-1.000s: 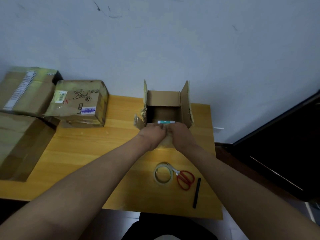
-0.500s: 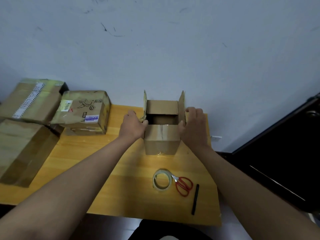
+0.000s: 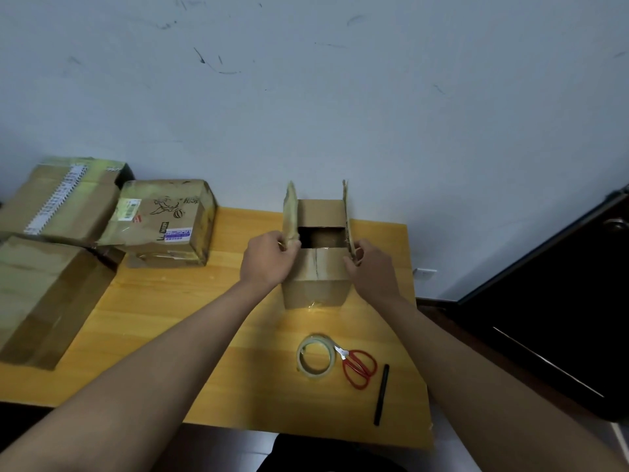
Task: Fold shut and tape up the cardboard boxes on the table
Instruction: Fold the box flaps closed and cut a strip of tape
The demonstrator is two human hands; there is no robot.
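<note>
Three closed cardboard boxes (image 3: 51,267) are seen grouped at the left end of the wooden surface (image 3: 190,321), one printed with a drawing (image 3: 163,223). Toward the far middle of the surface an open box (image 3: 318,270) is stood, its near flap folded down and its two side flaps upright. The left flap (image 3: 291,212) is pinched by the curled fingers of the left hand (image 3: 269,260); the right flap (image 3: 347,216) is pinched likewise by the right hand (image 3: 372,270). Near the front edge a tape roll (image 3: 316,357), red scissors (image 3: 357,366) and a black pen (image 3: 381,393) are laid side by side.
</note>
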